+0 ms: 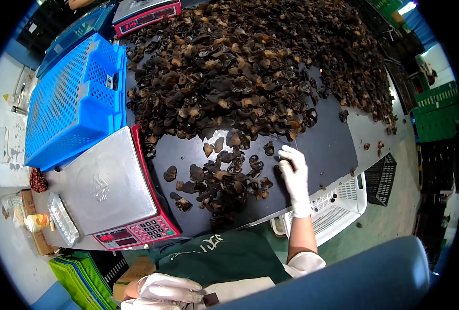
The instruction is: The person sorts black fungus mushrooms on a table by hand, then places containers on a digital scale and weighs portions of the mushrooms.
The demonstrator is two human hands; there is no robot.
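A: Much left?
B: Most, I'd guess: huge dark-brown ruffled fungus heap (239,77) far; done's maybe the small loose brown cluster (221,181) near.
A: Grip?
B: White-gloved right hand (294,173) half-curled, right of it; white-gloved left hand (168,289) near left. Can't tell if either's holding anything.

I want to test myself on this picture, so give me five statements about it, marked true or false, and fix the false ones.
1. The right hand is gloved in white. True.
2. The smaller dark pile lies nearer the person than the large dark heap. True.
3. The left hand rests on the large dark heap. False: it is down by the green apron.
4. The blue crate is on the person's left, the white basket on the right. True.
5. The keypad scale has a green frame. False: its frame is red.
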